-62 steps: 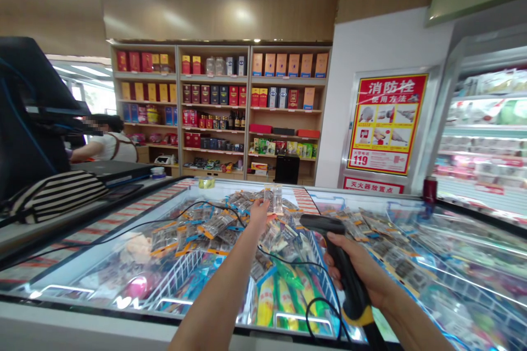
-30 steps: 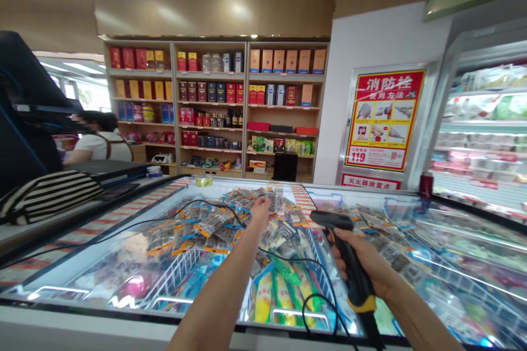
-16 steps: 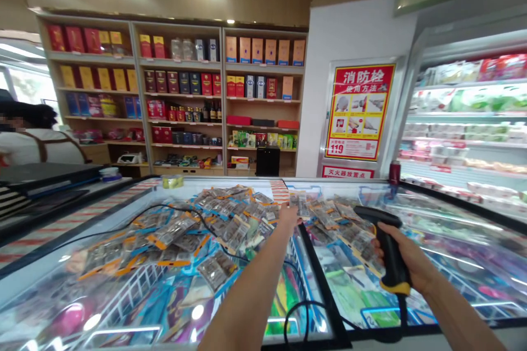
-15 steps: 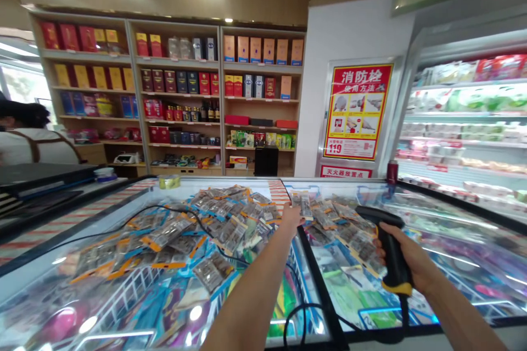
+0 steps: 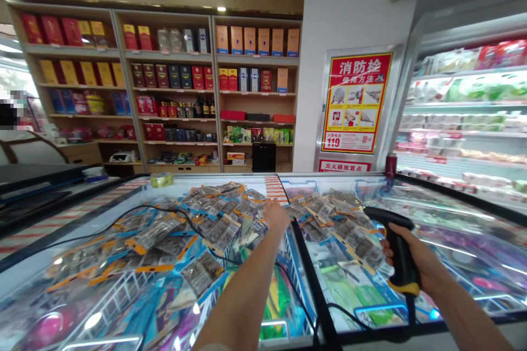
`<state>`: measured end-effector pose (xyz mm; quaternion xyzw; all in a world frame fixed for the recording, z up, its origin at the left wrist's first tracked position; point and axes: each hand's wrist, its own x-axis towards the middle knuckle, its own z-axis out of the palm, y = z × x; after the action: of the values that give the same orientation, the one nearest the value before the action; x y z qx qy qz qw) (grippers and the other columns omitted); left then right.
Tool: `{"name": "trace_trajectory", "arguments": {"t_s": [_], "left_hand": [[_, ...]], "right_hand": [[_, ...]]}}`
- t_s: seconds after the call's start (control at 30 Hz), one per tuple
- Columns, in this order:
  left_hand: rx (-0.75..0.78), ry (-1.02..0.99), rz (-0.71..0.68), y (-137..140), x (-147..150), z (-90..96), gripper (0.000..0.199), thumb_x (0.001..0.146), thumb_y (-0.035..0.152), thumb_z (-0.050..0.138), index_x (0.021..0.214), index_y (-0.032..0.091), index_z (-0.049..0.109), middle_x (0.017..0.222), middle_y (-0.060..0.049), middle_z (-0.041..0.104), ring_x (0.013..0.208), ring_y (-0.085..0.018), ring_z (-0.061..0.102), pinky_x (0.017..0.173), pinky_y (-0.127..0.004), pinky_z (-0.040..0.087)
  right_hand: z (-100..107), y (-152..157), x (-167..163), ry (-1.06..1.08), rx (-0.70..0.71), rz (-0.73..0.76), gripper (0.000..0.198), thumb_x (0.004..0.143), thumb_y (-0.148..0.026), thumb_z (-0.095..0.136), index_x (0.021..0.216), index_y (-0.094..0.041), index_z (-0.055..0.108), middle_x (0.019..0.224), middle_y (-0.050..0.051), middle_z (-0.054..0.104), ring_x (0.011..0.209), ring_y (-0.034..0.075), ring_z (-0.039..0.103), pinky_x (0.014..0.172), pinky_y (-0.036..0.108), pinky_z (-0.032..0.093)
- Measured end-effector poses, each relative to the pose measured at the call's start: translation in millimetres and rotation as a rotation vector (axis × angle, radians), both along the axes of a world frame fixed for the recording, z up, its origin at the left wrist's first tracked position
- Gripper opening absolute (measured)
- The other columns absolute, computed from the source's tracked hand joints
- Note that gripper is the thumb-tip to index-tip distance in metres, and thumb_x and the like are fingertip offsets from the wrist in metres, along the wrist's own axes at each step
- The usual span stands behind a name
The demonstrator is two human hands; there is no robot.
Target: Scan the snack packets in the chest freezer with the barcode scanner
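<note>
1. The left hand (image 5: 275, 215) reached forward over the glass top of the freezer (image 5: 310, 269); whether its fingers were apart, together or clamped on something could not be told, since the back of the hand hid their tips.
2. The right hand (image 5: 415, 258) had its fingers wrapped around the handle of a black-and-yellow scanner (image 5: 402, 256), whose head jutted out above those fingers, toward the left hand.
3. A large heap of clear packets with orange and blue edges (image 5: 222, 230) spread over the glass to the left of the left hand's fingers, its nearest packets just beside them.
4. A smaller heap of similar packets (image 5: 325, 209) lay between the fingers of the two hands, reaching near the scanner's head.
5. Just beyond the left fingers ran a red-and-white striped strip (image 5: 275, 189).
6. A black cord (image 5: 140, 207) crossed the larger heap, left of the left fingers, and passed under that forearm.
7. Below the right fingers, a cable (image 5: 349, 315) trailed from the scanner's base.
8. Well beyond both hands' fingers stood shelves of boxes (image 5: 177, 56); far to their left was another person (image 5: 28, 148).
</note>
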<state>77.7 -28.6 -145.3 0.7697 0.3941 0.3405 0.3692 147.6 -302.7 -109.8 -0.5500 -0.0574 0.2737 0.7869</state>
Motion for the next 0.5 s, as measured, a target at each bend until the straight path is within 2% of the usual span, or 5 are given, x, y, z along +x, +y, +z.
{"name": "trace_trajectory", "arguments": {"t_s": [0.07,0.2,0.33,0.4,0.5], "left_hand": [[0.127,0.175,0.025,19,-20,-9.6,0.032,0.071,0.017,0.049,0.102,0.016,0.052,0.127,-0.016,0.039,0.120,-0.032,0.028,0.096,-0.049,0.019],[0.290,0.336,-0.129,36,-47,-20.5,0.024,0.073,0.029,0.049,0.093,0.018,0.057,0.117,-0.013,0.049,0.111,-0.030,0.041,0.095,-0.050,0.021],[0.230,0.313,-0.168,39,-61,-12.1,0.018,0.071,0.032,0.052,0.066,0.016,0.060,0.088,-0.013,0.061,0.090,-0.026,0.055,0.084,-0.041,0.038],[0.172,0.284,-0.139,40,-68,-6.0,0.008,0.062,0.023,0.061,0.062,0.016,0.059,0.080,-0.012,0.062,0.087,-0.027,0.057,0.080,-0.039,0.041],[0.128,0.304,-0.162,39,-76,0.6,0.008,0.057,0.012,0.063,0.062,0.016,0.058,0.077,-0.013,0.062,0.088,-0.030,0.056,0.081,-0.043,0.039]], "right_hand": [[1,10,-8,0.000,0.006,0.045,0.011,0.073,-0.024,0.054,0.067,-0.016,0.049,0.046,-0.002,0.049,0.035,0.008,0.045,0.032,0.018,0.039],[5,31,-24,-0.014,0.024,0.120,0.011,0.074,-0.025,0.053,0.068,-0.017,0.049,0.046,-0.002,0.049,0.036,0.008,0.045,0.032,0.018,0.039],[11,52,-43,-0.043,0.008,0.180,0.012,0.074,-0.026,0.053,0.068,-0.017,0.049,0.046,-0.002,0.050,0.035,0.008,0.044,0.032,0.019,0.038],[13,60,-53,-0.054,-0.010,0.200,0.013,0.074,-0.027,0.053,0.068,-0.016,0.049,0.046,-0.002,0.050,0.035,0.008,0.044,0.032,0.019,0.038],[17,66,-66,-0.073,-0.018,0.226,0.015,0.074,-0.029,0.053,0.068,-0.017,0.048,0.046,-0.002,0.050,0.035,0.008,0.044,0.032,0.019,0.038]]}}
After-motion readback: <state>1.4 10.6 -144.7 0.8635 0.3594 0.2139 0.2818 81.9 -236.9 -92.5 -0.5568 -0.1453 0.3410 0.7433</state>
